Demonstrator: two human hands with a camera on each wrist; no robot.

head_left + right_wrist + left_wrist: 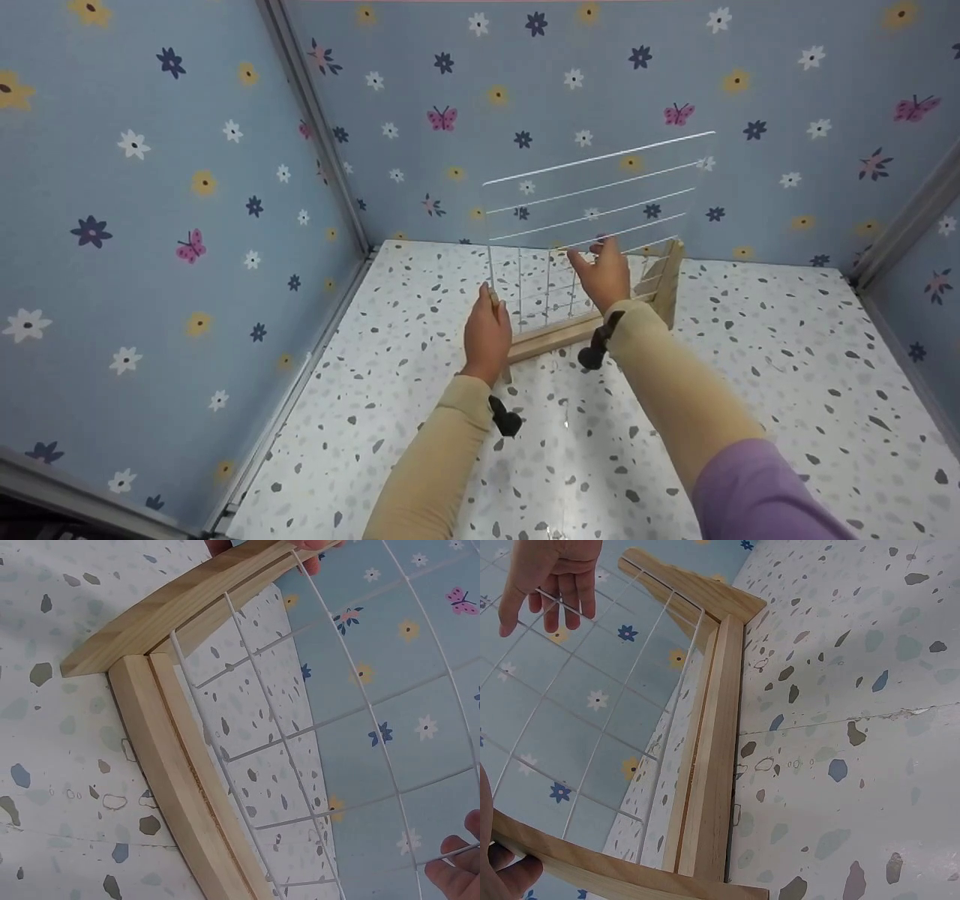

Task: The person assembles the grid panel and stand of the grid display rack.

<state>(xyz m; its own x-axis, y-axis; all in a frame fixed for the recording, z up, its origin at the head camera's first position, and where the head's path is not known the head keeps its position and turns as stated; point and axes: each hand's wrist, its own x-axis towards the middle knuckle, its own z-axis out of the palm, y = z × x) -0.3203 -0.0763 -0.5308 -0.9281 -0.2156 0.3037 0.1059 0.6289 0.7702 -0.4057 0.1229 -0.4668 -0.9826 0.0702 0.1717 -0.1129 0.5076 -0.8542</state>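
Note:
A white wire grid (pixel 600 157) stands tilted in a grooved wooden base bar (pixel 555 337) with wooden end pieces. My left hand (pixel 487 334) grips the left end piece (pixel 592 862), with its fingers curled beneath the wood. My right hand (pixel 606 277) is at the middle of the grid, its fingers loosely extended and the thumb apart. A grid wire crosses its fingers in the left wrist view. The right end piece (pixel 667 285) stands free of both hands. The grid's lower edge lies along the bar's groove.
The rack stands on a white speckled tabletop (pixel 787 420). Blue panels with flowers and butterflies (pixel 420 90) rise behind and on both sides, joined by grey metal posts (pixel 315 120). A seam line crosses the tabletop in the left wrist view.

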